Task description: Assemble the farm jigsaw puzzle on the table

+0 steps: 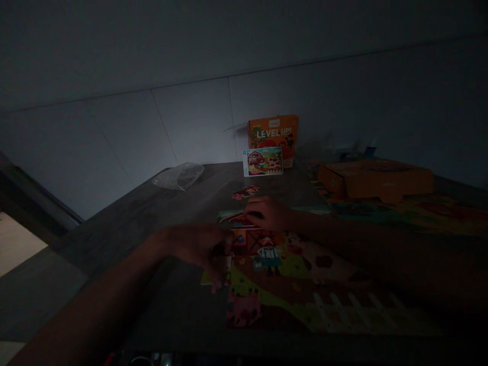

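Note:
A partly joined farm jigsaw puzzle [282, 300] lies in front of me, showing a farmer, a barn, a cow and a white fence. At its left edge, my left hand [198, 249] is curled around a puzzle piece [207, 277] with a yellow-green part showing; the fingers hide most of it. My right hand [267, 212] is pinched at the puzzle's top left, its fingertips on a barn-roof piece [240, 220]. Beyond the right hand lie a few loose puzzle pieces [246, 192], red and pink. Dim light blurs the finger details.
A picture card [263, 161] of the farm scene leans against an upright orange "LEVEL UP!" box [273, 131]. A clear plastic bag [179, 176] lies at the back left of the grey table [152, 208]. On the right, an orange box [381, 180] rests on another colourful picture [427, 211].

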`<state>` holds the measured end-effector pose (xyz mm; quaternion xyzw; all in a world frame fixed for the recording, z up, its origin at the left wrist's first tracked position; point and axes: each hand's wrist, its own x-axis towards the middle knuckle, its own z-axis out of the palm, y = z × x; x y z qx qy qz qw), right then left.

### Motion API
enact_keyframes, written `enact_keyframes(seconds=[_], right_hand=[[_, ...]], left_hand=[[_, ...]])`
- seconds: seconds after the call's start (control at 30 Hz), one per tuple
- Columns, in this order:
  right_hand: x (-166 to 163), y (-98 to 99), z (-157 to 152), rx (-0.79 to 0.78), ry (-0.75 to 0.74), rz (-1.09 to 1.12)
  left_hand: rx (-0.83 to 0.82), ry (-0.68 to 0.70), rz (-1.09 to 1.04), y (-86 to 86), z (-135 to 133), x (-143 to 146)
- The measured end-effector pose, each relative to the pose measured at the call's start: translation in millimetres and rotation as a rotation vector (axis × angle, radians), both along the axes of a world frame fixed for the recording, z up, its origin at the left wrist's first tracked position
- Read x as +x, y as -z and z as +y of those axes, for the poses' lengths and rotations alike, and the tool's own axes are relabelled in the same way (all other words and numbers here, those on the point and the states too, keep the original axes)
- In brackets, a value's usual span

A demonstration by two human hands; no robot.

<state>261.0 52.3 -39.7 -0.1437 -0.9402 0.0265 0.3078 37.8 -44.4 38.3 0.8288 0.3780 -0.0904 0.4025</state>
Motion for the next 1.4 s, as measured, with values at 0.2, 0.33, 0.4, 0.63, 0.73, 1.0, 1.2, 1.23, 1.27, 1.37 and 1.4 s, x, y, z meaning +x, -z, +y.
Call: enact_keyframes(seconds=[0.2,0.33,0.4,0.63,0.73,1.0,1.2,1.23,1.27,1.37,1.4], right_hand=[[-0.6,-0.7,-0.7,-0.006,0.007,0.004],[-0.5,-0.9,-0.8,-0.011,0.018,-0.002],[-0.5,-0.6,-0.7,-0.01,0.011,0.005],[-0.5,1.1,0.6,-0.015,0.007,0.007],[-0.1,1.3,1.0,-0.023,0.007,-0.005],[0.1,0.8,0.8,-0.017,0.014,-0.004],[-0.5,0.3,0.2,-0.009,0.014,-0.003],[-0.6,0.0,0.2,-0.012,0.012,-0.003],[-0.8,-0.2,0.2,-0.015,0.011,-0.001],[-0.8,0.0,0.9,-0.018,0.01,0.004],[-0.8,0.3,1.3,-0.018,0.011,0.005]], left_hand=[[0.088,0.012,-0.043,0.0,1.7,0.4],[0.2,0.024,0.04,0.1,5.5,-1.9],[0.212,0.002,0.064,-0.4,6.3,-2.1],[0.235,-0.039,0.109,1.1,9.4,-2.2],[0.285,-0.024,0.12,3.9,12.3,-3.7],[0.313,-0.036,0.165,7.6,14.8,-3.6],[0.237,-0.079,0.125,10.6,17.8,0.1],[0.213,-0.073,0.119,10.9,18.6,1.1],[0.195,-0.068,0.121,11.1,19.3,2.2],[0.193,-0.056,0.167,11.3,21.9,4.9],[0.199,-0.053,0.193,11.4,22.7,5.4]])
